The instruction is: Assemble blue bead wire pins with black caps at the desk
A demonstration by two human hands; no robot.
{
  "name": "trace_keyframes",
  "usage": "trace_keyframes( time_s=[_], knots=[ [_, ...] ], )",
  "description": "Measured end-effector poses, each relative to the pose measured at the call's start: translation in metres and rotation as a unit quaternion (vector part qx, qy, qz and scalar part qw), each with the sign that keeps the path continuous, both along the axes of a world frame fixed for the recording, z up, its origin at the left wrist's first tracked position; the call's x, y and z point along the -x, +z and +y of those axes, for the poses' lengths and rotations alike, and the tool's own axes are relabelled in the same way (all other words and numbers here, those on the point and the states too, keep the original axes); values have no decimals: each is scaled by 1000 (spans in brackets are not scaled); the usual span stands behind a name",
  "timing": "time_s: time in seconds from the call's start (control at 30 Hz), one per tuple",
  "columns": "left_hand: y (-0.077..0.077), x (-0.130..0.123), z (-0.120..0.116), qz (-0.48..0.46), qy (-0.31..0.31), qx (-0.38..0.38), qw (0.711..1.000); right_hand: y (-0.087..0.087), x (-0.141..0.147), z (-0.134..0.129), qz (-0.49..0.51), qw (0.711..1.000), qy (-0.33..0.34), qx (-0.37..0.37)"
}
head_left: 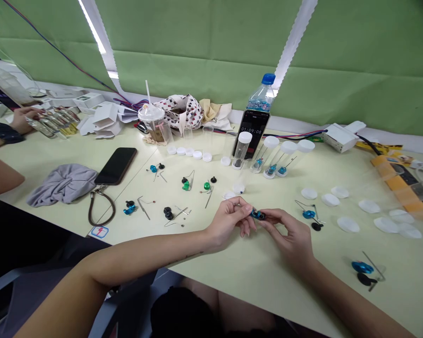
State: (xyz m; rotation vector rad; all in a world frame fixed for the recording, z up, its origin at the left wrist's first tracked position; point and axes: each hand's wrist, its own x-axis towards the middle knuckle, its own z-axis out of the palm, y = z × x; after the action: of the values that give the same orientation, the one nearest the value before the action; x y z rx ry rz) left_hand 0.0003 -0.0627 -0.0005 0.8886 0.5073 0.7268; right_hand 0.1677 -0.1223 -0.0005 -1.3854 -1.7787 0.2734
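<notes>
Forearms [141,253] up close, L hand [229,218] + R hand [294,234] pinching blue/blk pc [257,214] over tbl [254,272].

A: Viewpoint?
B: Head cam, single view. Sits above the wearer's lap [238,310], aimed forward and down across the table [261,277].
A: How near?
B: Close. Left hand [231,218] and right hand [292,234] are mid-range, right of and below frame centre, with the blue-and-black piece [257,215] between them. Arms run in from the bottom.
A: Top of frame?
B: Green cloth [197,42] behind the table, farthest out.
A: Level?
B: Near table edge slopes down to the right. Wide coverage: another person's hand [24,119] at far left, orange case [402,183] at right.
</notes>
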Motion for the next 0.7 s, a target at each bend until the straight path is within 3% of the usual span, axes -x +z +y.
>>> trace_keyframes(
  time_s=[0.7],
  knots=[
    [1, 0, -1, 5, -2, -5, 1000, -4, -5, -1, 15, 998, 7, 55]
  ],
)
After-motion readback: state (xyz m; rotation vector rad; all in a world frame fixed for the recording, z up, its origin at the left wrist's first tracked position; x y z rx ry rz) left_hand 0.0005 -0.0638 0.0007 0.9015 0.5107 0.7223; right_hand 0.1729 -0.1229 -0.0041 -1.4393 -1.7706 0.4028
